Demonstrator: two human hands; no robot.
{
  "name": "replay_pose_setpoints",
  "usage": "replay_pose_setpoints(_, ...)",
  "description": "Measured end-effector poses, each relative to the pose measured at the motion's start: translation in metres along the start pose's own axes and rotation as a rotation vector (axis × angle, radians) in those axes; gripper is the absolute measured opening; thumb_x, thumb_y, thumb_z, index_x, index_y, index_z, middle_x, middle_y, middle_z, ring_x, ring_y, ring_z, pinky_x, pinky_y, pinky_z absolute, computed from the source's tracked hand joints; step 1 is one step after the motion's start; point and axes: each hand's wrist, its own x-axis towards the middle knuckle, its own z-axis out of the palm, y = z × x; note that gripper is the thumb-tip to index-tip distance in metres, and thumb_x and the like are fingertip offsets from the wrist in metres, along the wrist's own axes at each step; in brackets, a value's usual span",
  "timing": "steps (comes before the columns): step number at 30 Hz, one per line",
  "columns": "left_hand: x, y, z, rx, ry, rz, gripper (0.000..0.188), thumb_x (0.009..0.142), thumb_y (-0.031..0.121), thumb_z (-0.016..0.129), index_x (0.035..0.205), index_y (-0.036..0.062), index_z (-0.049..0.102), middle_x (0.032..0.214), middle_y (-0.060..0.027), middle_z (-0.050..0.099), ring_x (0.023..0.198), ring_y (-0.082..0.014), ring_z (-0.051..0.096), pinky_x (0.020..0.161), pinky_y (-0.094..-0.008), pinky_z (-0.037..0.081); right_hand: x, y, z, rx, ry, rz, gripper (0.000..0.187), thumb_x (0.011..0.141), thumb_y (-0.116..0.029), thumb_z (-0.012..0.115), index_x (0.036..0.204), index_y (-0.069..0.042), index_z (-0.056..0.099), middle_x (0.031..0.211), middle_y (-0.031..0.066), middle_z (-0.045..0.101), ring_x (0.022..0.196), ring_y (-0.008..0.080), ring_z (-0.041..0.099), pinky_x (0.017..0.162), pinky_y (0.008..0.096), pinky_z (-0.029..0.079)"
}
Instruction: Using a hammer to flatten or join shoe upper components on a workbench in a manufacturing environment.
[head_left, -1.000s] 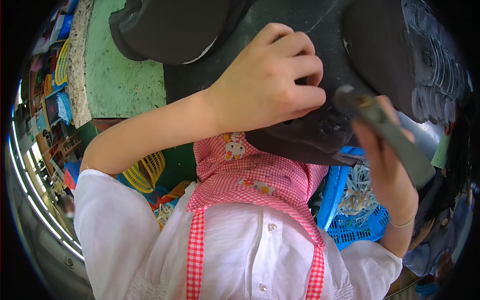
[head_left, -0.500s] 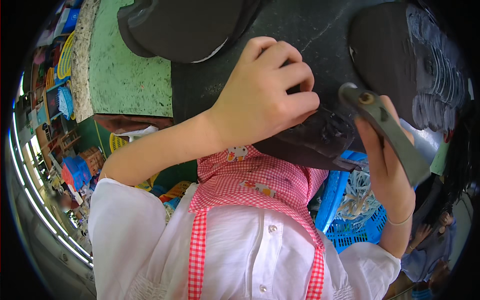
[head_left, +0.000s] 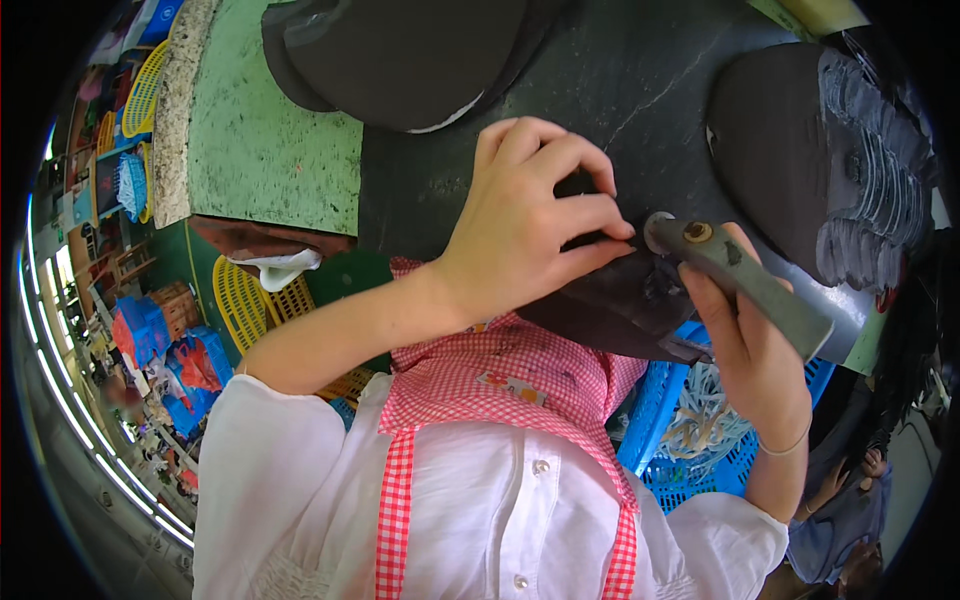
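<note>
Half a second earlier the hammer had its round end farther from the left hand; by this moment that end had come down toward the person and lay just beside the left fingertips, over the inner edge of a dark piece. Whether it touched the piece could not be told. A second earlier the hammer had been blurred; now its outline was sharp. The whole view had shifted too, so that the table sat lower and farther right, and more of a yellow basket showed below it.

The left hand's fingers were half bent and spread in an arch, with gaps between them, thumb and forefinger near each other at the dark piece. Whether they pinched it or only rested on it could not be seen. The right hand was closed around the hammer close under its head, thumb and fingers on either side; the handle itself was hidden.

The dark piece lay at the near edge of the table, on a black sheet, just above the checked apron. A dark stack stood beyond the left hand, and fanned dark layers lay beyond the right.
</note>
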Motion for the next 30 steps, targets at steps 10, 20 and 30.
replay_pose_setpoints(10,-0.005,0.010,0.000,0.101,0.004,-0.019,0.017,0.064,0.020,0.077,0.079,0.0180,0.069,0.089,0.0061,0.058,0.088,-0.0200,0.050,0.085,-0.0404,0.034,0.004,-0.003,0.000,-0.028,0.004,0.005,0.014,0.086,-0.006,0.062,0.093,-0.001,0.050,0.076,0.0151,0.050,0.063,0.0360,0.058,0.053,0.0351,0.046)
replay_pose_setpoints(20,-0.015,0.015,0.003,0.138,-0.007,0.018,0.030,0.063,0.022,0.077,0.087,0.0127,0.063,0.098,-0.0030,0.054,0.096,-0.0243,0.050,0.092,-0.0465,0.036,0.011,-0.008,-0.004,-0.234,-0.004,-0.151,0.014,0.086,-0.007,0.063,0.093,0.000,0.053,0.068,0.0157,0.049,0.064,0.0368,0.059,0.053,0.0370,0.045)
replay_pose_setpoints(30,-0.001,0.033,-0.008,0.065,-0.145,0.002,0.032,0.065,0.010,0.071,0.092,0.0092,0.054,0.098,-0.0078,0.054,0.100,-0.0301,0.051,0.091,-0.0433,0.038,-0.011,0.014,-0.006,0.000,0.158,0.049,0.012,0.091,-0.011,0.056,0.097,0.000,0.056,0.082,0.0156,0.056,0.066,0.0354,0.055,0.060,0.0384,0.044)
